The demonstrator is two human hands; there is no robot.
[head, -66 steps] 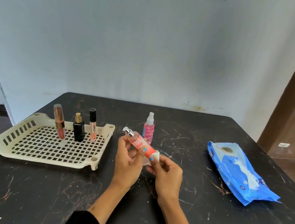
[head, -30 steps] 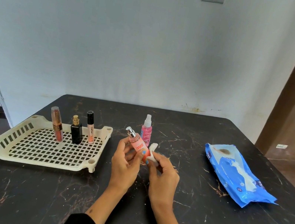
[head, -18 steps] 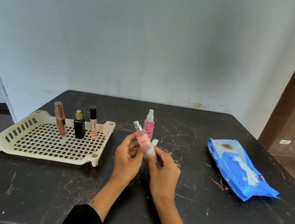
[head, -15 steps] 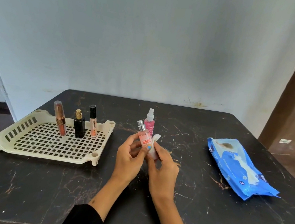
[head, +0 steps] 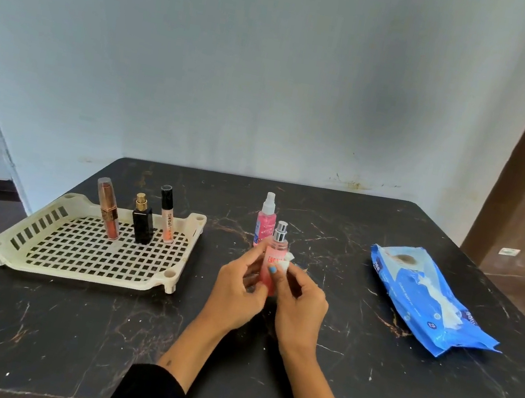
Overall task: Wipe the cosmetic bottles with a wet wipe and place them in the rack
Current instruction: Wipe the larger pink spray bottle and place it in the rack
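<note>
1. Left hand (head: 236,293): gripping peach pump bottle (head: 273,261), held upright just right of rack (head: 87,273).
2. Right hand (head: 301,301): pinching white wet wipe (head: 285,265) against bottle side.
3. Inside rack, far edge: lipstick (head: 107,207), black bottle (head: 143,220), lip gloss (head: 168,214), all upright.
4. Right of rack on bench (head: 57,338): pink spray bottle (head: 265,220); farther right, blue wipes pack (head: 425,295).

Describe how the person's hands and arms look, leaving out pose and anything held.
Both forearms are bare, with black sleeves pushed up near the elbows. The left hand and the right hand wear no rings or watch. One light blue painted fingernail shows. A small dark mark sits on the left forearm.
</note>
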